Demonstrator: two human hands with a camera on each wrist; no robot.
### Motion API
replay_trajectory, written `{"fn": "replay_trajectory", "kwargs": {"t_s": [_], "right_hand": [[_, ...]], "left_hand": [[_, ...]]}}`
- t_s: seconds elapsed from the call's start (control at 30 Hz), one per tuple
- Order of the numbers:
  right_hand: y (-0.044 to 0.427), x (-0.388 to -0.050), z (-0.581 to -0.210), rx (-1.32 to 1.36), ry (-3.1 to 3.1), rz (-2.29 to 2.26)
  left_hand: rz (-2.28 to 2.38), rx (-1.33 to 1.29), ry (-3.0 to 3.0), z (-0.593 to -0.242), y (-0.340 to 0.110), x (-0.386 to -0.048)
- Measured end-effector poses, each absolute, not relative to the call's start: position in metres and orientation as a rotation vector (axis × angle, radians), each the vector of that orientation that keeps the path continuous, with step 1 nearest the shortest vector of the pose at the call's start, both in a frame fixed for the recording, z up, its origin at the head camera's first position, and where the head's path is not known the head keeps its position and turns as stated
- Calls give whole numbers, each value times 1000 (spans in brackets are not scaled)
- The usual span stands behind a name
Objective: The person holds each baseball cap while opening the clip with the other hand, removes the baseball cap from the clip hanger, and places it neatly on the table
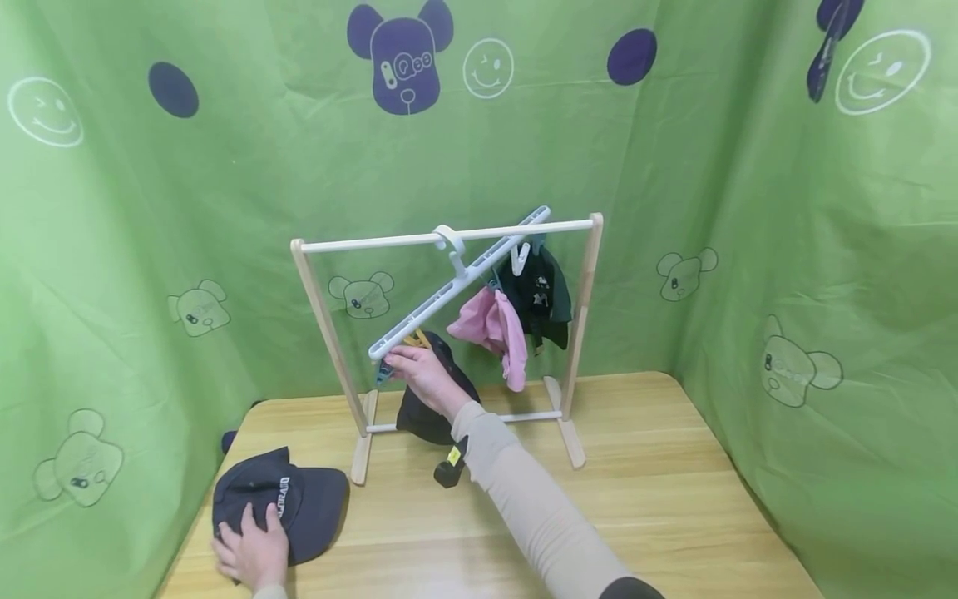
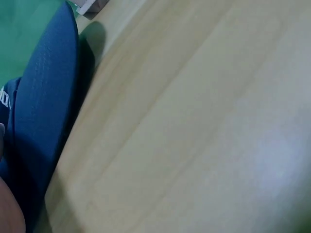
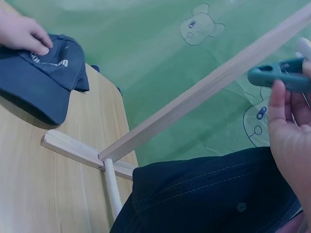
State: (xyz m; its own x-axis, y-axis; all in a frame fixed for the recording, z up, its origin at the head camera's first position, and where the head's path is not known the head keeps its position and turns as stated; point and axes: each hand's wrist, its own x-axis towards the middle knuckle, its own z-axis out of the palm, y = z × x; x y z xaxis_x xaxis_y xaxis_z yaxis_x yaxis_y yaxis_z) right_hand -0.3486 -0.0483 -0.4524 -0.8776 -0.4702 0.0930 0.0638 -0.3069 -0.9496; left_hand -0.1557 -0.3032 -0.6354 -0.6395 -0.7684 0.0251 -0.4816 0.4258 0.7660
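Observation:
On the table at the left lies a navy cap (image 1: pixel 322 507) with white lettering, its brim pointing right. My left hand (image 1: pixel 258 553) rests on its crown with fingers spread. My right hand (image 1: pixel 428 381) pinches a teal clothespin (image 3: pixel 265 76) at the near left end of a pale blue hanger (image 1: pixel 456 284). Behind that hand a black cap (image 1: pixel 428 420) hangs near a yellow clothespin (image 1: pixel 416 339). Farther along the hanger are a pink cloth item (image 1: pixel 490 324), perhaps a cap, and a dark green cap (image 1: pixel 555 287).
A wooden rack (image 1: pixel 586 312) stands on the table (image 1: pixel 659 491), its white top bar (image 1: pixel 374 242) carrying the slanted hanger. One white clothespin (image 1: pixel 520 259) is near the dark green cap. Green printed curtains (image 1: pixel 569 150) enclose the back and sides.

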Motion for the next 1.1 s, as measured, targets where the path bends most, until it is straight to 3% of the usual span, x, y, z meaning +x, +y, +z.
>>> {"fn": "replay_trajectory", "kwargs": {"t_s": [0.4, 1.1], "right_hand": [[-53, -347, -455, -521, 1597, -2271], [-57, -346, -454, -475, 1548, -2322]], "left_hand": [[-1079, 1039, -2192, -623, -297, -159], [-1138, 847, -2013, -571, -276, -176]]}}
